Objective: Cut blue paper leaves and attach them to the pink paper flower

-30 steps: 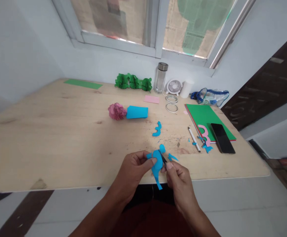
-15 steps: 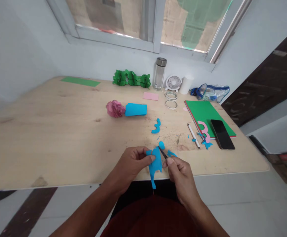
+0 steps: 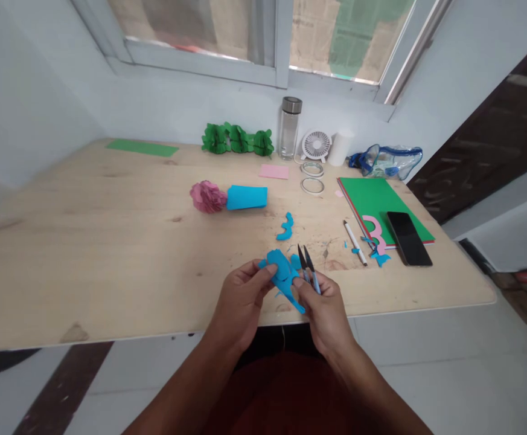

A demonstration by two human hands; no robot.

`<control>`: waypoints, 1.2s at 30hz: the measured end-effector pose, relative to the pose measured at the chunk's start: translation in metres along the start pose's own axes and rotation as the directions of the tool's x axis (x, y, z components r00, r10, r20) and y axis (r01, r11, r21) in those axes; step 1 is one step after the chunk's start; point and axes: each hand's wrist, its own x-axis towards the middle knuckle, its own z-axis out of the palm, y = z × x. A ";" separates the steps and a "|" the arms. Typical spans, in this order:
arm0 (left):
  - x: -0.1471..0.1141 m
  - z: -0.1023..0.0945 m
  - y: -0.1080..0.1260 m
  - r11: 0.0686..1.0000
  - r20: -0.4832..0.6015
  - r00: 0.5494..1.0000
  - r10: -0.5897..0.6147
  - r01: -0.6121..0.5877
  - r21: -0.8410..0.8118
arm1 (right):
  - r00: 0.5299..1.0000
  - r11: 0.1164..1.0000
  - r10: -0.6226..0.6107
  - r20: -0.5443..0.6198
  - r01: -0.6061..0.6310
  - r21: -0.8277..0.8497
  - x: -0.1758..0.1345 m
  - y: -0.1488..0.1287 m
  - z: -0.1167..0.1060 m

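Blue paper (image 3: 283, 263) in the pinch of left hand (image 3: 242, 297) and right hand (image 3: 325, 307), latter with snips (image 3: 309, 261); window newsprint (image 3: 309, 36) illegible.

Matt blue paper (image 3: 280, 261), wooden table (image 3: 109, 260)

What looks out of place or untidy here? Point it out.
Two mild oddities, on the right: the phone isn't squarely on the green sheet, its near end sticking out past the edge; and blue scraps lie scattered around the white pen, uncollected.
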 end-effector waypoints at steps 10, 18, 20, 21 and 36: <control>0.007 -0.015 -0.002 0.997 -0.146 0.989 0.022 -0.032 -0.065 | 0.997 0.944 -0.051 0.051 0.065 -0.322 0.013 -0.017 -0.038; 0.004 -0.024 -0.009 1.000 -0.130 0.991 -0.020 0.018 -0.020 | 0.985 0.694 -0.157 0.078 0.166 -0.701 0.049 -0.045 -0.098; 0.003 -0.024 -0.011 0.999 -0.128 0.991 -0.042 0.042 -0.009 | 0.975 0.516 -0.207 0.076 0.175 -0.839 0.055 -0.048 -0.108; 0.003 -0.023 -0.013 0.999 -0.125 0.991 -0.051 0.051 -0.004 | 0.963 0.427 -0.263 0.052 0.164 -0.889 0.055 -0.049 -0.111; -0.015 0.001 -0.032 0.996 -0.121 0.993 -0.008 -0.002 -0.086 | 0.994 0.969 -0.076 0.074 0.091 -0.229 0.001 0.003 -0.003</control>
